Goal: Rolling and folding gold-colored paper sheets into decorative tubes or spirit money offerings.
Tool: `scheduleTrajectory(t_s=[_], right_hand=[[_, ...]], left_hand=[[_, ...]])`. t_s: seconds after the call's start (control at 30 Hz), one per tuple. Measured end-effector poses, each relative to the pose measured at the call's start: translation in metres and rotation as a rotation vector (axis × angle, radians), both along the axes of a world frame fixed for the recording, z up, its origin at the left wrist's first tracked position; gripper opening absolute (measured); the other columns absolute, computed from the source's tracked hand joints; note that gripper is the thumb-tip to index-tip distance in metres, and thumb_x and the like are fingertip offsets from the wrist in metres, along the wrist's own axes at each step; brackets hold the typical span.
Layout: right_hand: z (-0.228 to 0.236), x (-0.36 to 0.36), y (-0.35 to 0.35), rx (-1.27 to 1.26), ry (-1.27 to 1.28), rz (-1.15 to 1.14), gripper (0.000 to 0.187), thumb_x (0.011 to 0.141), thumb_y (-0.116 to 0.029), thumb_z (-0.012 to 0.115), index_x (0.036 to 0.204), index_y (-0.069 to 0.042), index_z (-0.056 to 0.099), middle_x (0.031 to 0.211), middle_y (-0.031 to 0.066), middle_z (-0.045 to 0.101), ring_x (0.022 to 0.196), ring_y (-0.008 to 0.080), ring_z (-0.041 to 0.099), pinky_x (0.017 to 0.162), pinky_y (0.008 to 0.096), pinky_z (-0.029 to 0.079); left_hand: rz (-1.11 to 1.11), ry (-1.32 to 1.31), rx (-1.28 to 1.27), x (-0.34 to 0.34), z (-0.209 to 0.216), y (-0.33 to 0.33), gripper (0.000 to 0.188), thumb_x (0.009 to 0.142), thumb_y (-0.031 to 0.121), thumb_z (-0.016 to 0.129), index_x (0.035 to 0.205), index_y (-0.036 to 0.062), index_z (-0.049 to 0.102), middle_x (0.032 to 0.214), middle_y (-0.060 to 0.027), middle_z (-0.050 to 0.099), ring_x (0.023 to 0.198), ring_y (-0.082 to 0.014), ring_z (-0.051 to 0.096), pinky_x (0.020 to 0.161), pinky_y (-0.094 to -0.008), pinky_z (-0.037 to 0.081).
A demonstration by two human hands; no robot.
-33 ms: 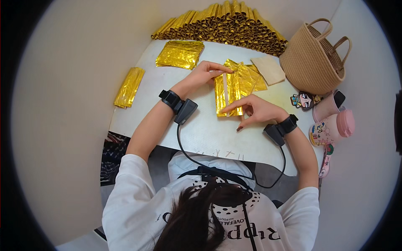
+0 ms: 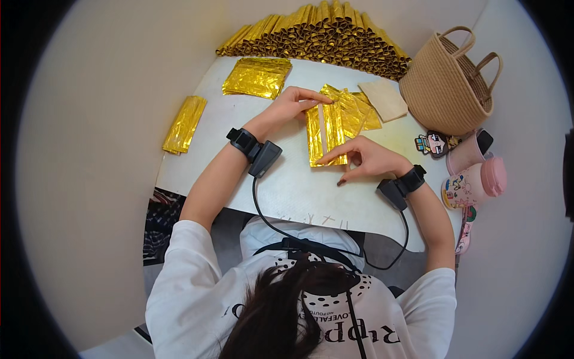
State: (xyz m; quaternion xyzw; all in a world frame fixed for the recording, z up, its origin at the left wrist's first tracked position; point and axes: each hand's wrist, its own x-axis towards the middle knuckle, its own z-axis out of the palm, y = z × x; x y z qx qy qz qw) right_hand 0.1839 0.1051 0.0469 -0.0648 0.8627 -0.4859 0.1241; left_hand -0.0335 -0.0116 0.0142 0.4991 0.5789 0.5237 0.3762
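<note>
A gold foil paper [image 2: 313, 134] with folded sides and a pale strip down its middle lies in front of me on the white table. My left hand [image 2: 290, 106] grips its far edge, thumb and fingers close together there. At its near right corner is my right hand [image 2: 372, 157], with the index finger laid across the foil and the thumb held apart, off the sheet. Just behind and to the right, several loose gold foil sheets [image 2: 365, 113] are fanned out, overlapping one another.
A stack of gold foil sheets [image 2: 257, 78] sits at the back left, and a narrower gold bundle [image 2: 184, 125] at the left edge. Rolled gold tubes [image 2: 323, 42] are piled along the wall. To the right stand a woven basket [image 2: 442, 87], a beige pad [image 2: 384, 100] and a pink-lidded bottle [image 2: 472, 185].
The right index finger and thumb have shifted very slightly at the foil's near edge. Everything else looks the same.
</note>
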Motion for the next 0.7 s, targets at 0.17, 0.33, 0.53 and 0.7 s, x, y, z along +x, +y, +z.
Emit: scheduleTrajectory(t_s=[0.17, 0.33, 0.53, 0.7], right_hand=[[-0.021, 0.004, 0.001, -0.132, 0.038, -0.191, 0.029, 0.08, -0.001, 0.066, 0.107, -0.009, 0.071, 0.07, -0.0024, 0.066, 0.05, 0.0015, 0.047, 0.048, 0.0194, 0.041], [-0.026, 0.001, 0.012, -0.145, 0.067, -0.213, 0.018, 0.084, -0.005, 0.065, 0.1, -0.006, 0.073, 0.075, 0.0014, 0.069, 0.052, 0.0028, 0.051, 0.049, 0.0181, 0.043], [-0.035, -0.003, 0.018, -0.236, 0.074, -0.271, 0.015, 0.087, -0.007, 0.064, 0.099, -0.001, 0.071, 0.083, 0.0034, 0.07, 0.064, 0.0053, 0.059, 0.059, 0.0191, 0.047], [-0.042, -0.004, 0.025, -0.388, 0.103, -0.347, 0.014, 0.087, -0.006, 0.063, 0.098, 0.001, 0.069, 0.089, 0.0048, 0.069, 0.078, 0.0085, 0.063, 0.071, 0.0205, 0.05]], left_hand=[[0.021, -0.125, -0.08, 0.002, 0.007, -0.001, 0.029, 0.094, 0.005, 0.049, 0.118, 0.0044, 0.064, 0.115, -0.0008, 0.065, 0.093, -0.0048, 0.058, 0.076, -0.0203, 0.049], [-0.017, -0.276, -0.048, -0.001, 0.002, 0.002, 0.028, 0.097, 0.008, 0.048, 0.121, 0.0058, 0.062, 0.115, -0.001, 0.063, 0.093, -0.0054, 0.058, 0.075, -0.0206, 0.051], [-0.08, -0.367, -0.029, -0.011, 0.003, -0.003, 0.034, 0.096, 0.006, 0.048, 0.129, 0.0018, 0.054, 0.127, -0.0052, 0.056, 0.108, -0.01, 0.056, 0.091, -0.0253, 0.048], [-0.031, -0.411, 0.011, -0.013, 0.002, -0.003, 0.038, 0.094, 0.004, 0.049, 0.132, 0.0012, 0.049, 0.133, -0.0068, 0.053, 0.119, -0.0124, 0.052, 0.101, -0.0271, 0.043]])
